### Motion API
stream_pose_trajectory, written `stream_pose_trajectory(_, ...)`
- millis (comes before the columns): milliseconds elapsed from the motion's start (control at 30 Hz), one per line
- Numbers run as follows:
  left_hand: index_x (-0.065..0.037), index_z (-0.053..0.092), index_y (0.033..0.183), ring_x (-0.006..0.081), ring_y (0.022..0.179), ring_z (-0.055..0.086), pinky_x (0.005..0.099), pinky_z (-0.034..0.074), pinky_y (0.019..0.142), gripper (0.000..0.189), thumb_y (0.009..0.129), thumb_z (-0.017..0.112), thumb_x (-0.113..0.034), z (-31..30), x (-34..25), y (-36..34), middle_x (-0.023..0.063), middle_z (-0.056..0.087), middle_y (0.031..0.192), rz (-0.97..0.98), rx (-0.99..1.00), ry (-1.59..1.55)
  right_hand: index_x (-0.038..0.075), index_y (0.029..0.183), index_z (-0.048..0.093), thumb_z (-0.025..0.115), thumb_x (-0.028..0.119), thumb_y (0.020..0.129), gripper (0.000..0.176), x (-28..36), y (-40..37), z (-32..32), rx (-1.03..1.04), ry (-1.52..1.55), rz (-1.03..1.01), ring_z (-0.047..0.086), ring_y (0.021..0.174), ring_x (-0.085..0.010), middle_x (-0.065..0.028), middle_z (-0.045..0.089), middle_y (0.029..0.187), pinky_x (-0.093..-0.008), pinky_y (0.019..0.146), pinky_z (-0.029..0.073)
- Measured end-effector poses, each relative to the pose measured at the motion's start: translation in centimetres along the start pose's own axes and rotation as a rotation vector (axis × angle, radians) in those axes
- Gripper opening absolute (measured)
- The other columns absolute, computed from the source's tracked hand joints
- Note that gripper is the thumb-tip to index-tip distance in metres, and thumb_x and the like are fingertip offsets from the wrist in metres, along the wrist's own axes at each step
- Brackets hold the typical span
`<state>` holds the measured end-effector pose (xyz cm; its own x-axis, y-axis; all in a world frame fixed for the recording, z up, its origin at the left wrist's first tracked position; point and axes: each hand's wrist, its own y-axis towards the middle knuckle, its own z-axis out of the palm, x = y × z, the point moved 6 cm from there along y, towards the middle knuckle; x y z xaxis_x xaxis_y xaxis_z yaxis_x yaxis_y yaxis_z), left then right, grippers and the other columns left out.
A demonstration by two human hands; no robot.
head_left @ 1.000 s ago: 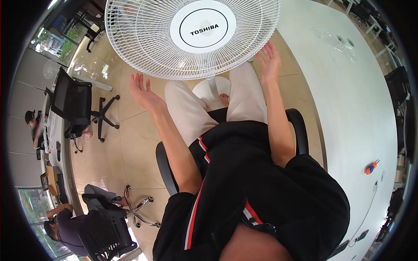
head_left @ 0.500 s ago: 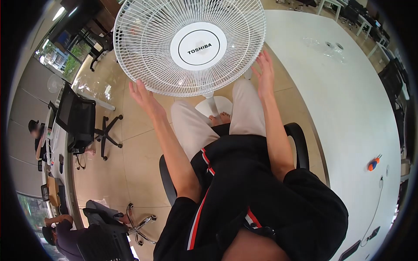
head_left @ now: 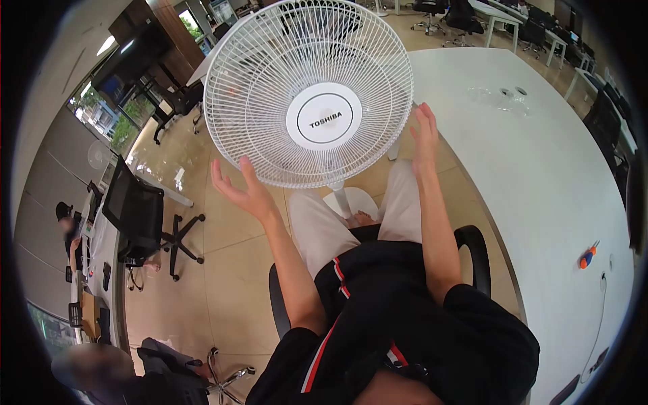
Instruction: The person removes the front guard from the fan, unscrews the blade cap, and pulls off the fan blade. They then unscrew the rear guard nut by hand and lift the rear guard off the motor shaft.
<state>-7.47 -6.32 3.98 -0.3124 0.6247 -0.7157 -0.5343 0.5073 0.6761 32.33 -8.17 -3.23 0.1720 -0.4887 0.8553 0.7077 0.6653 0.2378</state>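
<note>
A large white pedestal fan marked TOSHIBA stands before me, its round wire guard facing up at me and the room showing through the wires. Its post runs down between my knees to a white round base. By the lower left rim, my left hand has its fingers spread and holds nothing. My right hand is raised at the guard's right edge, fingers stretched upward, palm toward the rim and likewise without anything in it.
To my right runs a long white table, bearing clear plastic pieces, a small orange and blue tool and a thin cord. Black office chairs stand at left, where people sit at a desk. My own chair's armrests flank me.
The view has tilted up, so the fan appears lower and slightly to the right. My left hand's fingers have spread and sit farther from the rim; the right hand stays by its side.
</note>
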Motion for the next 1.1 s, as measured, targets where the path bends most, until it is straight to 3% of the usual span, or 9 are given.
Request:
stream_pose_trajectory(233,0.001,0.055,0.131,0.0330,0.134,0.046,0.0470,0.032,0.114,0.041,0.093,0.066,-0.012,2.8,-4.9,-1.0,0.0178,0.051,0.140,0.325,-0.086,0.031,0.003,0.153,0.039,0.058,0.026,0.100,0.061,9.1,-2.0,1.9,-0.177,-0.169,-0.570,0.036,0.146,-0.0250,-0.0156,0.037,0.159,-0.0418,0.118,0.029)
stream_pose_trajectory(333,0.001,0.059,0.126,0.0336,0.131,0.048,0.0469,0.036,0.111,0.036,0.091,0.067,-0.008,4.6,-7.3,-2.1,0.0178,0.055,0.136,0.392,-0.029,-0.039,0.001,0.148,0.044,0.061,0.016,0.098,0.055,12.6,-4.4,4.3,-0.142,-0.219,-0.789,0.059,0.119,-0.0225,-0.0146,0.060,0.135,-0.0357,0.103,0.046)
stream_pose_trajectory(433,0.002,0.061,0.123,0.0335,0.127,0.049,0.0472,0.037,0.107,0.036,0.089,0.067,-0.006,5.7,-8.6,-3.3,0.0187,0.055,0.133,0.383,0.069,0.037,0.000,0.143,0.048,0.061,0.010,0.096,0.051,12.8,-4.5,6.3,0.095,0.025,-0.524,0.061,0.077,-0.0109,-0.0092,0.070,0.096,-0.0259,0.072,0.050)
stream_pose_trajectory(533,0.000,0.062,0.126,0.0277,0.112,0.057,0.0433,0.042,0.100,0.037,0.090,0.065,-0.004,5.9,-7.9,-3.7,0.0140,0.062,0.121,0.272,0.118,0.011,0.001,0.141,0.051,0.060,0.006,0.094,0.048,12.8,-5.0,9.4,0.267,0.021,-0.296,0.049,0.056,-0.0043,-0.0030,0.063,0.070,-0.0210,0.053,0.040)
stream_pose_trajectory(633,-0.001,0.060,0.133,0.0188,0.090,0.063,0.0359,0.049,0.087,0.041,0.092,0.062,-0.004,5.9,-6.0,-4.0,0.0084,0.068,0.100,0.008,0.243,-0.222,0.002,0.140,0.053,0.058,0.004,0.092,0.049,12.1,-6.7,11.7,0.379,0.040,-0.222,0.048,0.052,-0.0047,-0.0025,0.062,0.067,-0.0218,0.049,0.038)
stream_pose_trajectory(733,0.000,0.052,0.143,0.0085,0.074,0.060,0.0235,0.046,0.066,0.047,0.096,0.058,-0.003,6.3,-5.0,-4.8,0.0045,0.068,0.087,-0.043,0.364,-0.257,0.003,0.141,0.052,0.059,0.004,0.090,0.052,8.6,-7.5,12.8,0.439,-0.004,-0.133,0.049,0.052,-0.0054,-0.0017,0.062,0.063,-0.0233,0.050,0.040)
stream_pose_trajectory(900,-0.001,0.044,0.150,0.0054,0.065,0.055,0.0209,0.043,0.059,0.056,0.096,0.058,-0.004,6.7,-4.7,-6.1,0.0047,0.068,0.082,-0.174,0.487,-0.290,0.005,0.136,0.052,0.060,0.003,0.089,0.048,3.9,-9.0,13.1,0.456,-0.011,-0.055,0.054,0.055,-0.0050,-0.0020,0.062,0.063,-0.0243,0.054,0.044)
stream_pose_trajectory(1033,-0.002,0.042,0.152,0.0039,0.061,0.051,0.0205,0.042,0.056,0.058,0.096,0.058,-0.004,6.3,-4.5,-6.6,0.0045,0.068,0.079,-0.178,0.530,-0.299,0.003,0.133,0.053,0.060,0.001,0.088,0.046,3.7,-10.2,13.2,0.437,-0.111,-0.172,0.056,0.056,-0.0061,-0.0026,0.061,0.062,-0.0242,0.056,0.046)
stream_pose_trajectory(1100,-0.002,0.042,0.152,0.0039,0.061,0.051,0.0204,0.041,0.056,0.058,0.097,0.059,-0.004,5.6,-4.4,-6.4,0.0050,0.068,0.080,-0.168,0.496,-0.291,0.002,0.134,0.054,0.061,0.000,0.088,0.047,5.0,-10.9,13.0,0.375,-0.069,-0.387,0.055,0.055,-0.0064,-0.0023,0.061,0.064,-0.0239,0.056,0.046)
